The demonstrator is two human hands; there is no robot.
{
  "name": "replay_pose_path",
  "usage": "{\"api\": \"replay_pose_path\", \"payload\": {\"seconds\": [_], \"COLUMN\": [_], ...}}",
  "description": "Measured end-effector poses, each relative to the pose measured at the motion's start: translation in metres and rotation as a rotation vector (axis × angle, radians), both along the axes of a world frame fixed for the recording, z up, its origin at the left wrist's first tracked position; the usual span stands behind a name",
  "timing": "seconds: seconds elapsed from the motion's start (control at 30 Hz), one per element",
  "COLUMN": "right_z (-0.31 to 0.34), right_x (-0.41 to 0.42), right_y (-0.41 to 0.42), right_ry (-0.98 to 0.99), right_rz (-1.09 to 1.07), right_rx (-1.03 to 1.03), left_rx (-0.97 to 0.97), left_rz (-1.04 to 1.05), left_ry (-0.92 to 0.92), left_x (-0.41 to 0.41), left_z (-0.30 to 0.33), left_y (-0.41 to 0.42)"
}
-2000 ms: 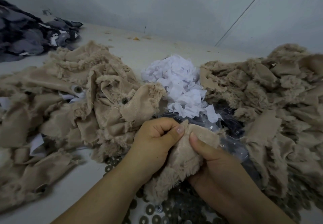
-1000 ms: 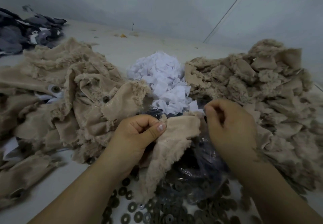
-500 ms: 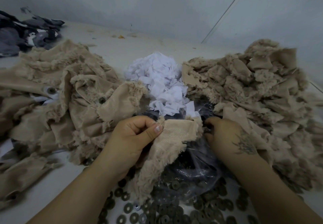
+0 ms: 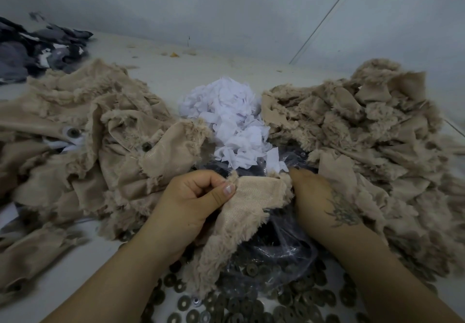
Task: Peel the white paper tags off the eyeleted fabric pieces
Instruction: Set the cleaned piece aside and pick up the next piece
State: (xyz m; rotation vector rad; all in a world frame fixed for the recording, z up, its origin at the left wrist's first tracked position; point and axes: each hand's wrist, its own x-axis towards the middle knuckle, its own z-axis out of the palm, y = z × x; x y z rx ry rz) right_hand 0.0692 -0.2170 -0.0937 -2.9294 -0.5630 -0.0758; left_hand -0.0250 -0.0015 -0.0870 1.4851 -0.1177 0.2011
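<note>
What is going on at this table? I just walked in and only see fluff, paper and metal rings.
A person is working through beige fleece pieces. The left hand pinches one fabric piece by its top edge; the right hand reaches behind that piece's far corner, fingertips hidden. White paper scraps are heaped behind, between two fabric piles. Metal rings lie in front.

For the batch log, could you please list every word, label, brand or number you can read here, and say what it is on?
None can be read.
White paper tags: blank as far as can be seen.
Washers: no marking legible.
Mark on the right hand: a dark pattern, too blurred to read.
Fabric piece in the left hand: no label.
</note>
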Motion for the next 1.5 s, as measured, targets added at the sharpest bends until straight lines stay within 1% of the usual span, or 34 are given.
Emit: {"api": "replay_pose_path", "payload": {"seconds": [0.07,0.1,0.17,0.3,0.37,0.4,0.47,0.53,0.6,0.67,0.73,0.83,0.93,1.07,1.1,1.27,1.5], "right_z": [0.009,0.013,0.022,0.046,0.057,0.061,0.066,0.072,0.073,0.069,0.061,0.047,0.039,0.035,0.034,0.032,0.024], "right_x": [-0.001,-0.001,-0.005,-0.02,-0.03,-0.034,-0.045,-0.052,-0.057,-0.06,-0.062,-0.064,-0.065,-0.064,-0.064,-0.067,-0.071], "right_y": [0.004,0.006,0.007,0.007,0.006,0.007,0.011,0.016,0.023,0.03,0.038,0.045,0.047,0.052,0.052,0.055,0.056], "right_ry": [0.039,0.067,0.003,-0.071,-0.077,-0.024,0.173,0.398,0.533,0.625,0.681,0.656,0.677,0.908,0.943,0.951,0.853], "right_rz": [-0.021,-0.068,-0.14,-0.2,-0.16,-0.1,0.017,0.067,0.109,0.07,-0.008,-0.078,-0.094,-0.133,-0.149,-0.227,-0.251], "right_rx": [0.002,-0.001,0.02,0.089,0.096,0.107,0.173,0.278,0.341,0.496,0.723,1.026,1.232,1.527,1.574,1.669,1.634], "left_rx": [0.002,0.0,-0.008,-0.03,-0.075,-0.101,-0.137,-0.151,-0.146,-0.129,-0.113,-0.104,-0.07,0.003,0.028,0.121,0.24], "left_rz": [-0.002,-0.002,0.001,0.012,0.017,0.02,0.021,0.014,0.013,0.02,0.029,0.035,0.058,0.117,0.128,0.157,0.145], "left_ry": [-0.003,-0.002,0.001,0.015,0.021,0.021,0.023,0.024,0.017,0.007,-0.003,-0.016,-0.024,-0.076,-0.101,-0.166,-0.24], "left_x": [0.0,0.0,0.0,-0.001,-0.001,-0.001,-0.002,-0.003,-0.004,-0.004,-0.004,-0.003,-0.004,-0.004,-0.004,-0.002,-0.005], "left_z": [0.0,-0.001,-0.001,0.001,0.003,0.004,0.006,0.006,0.006,0.006,0.006,0.006,0.005,0.003,0.003,0.001,0.0], "left_y": [0.0,0.001,0.0,-0.001,-0.002,-0.002,-0.003,-0.002,-0.002,-0.003,-0.004,-0.004,-0.004,-0.005,-0.005,-0.005,-0.011]}}
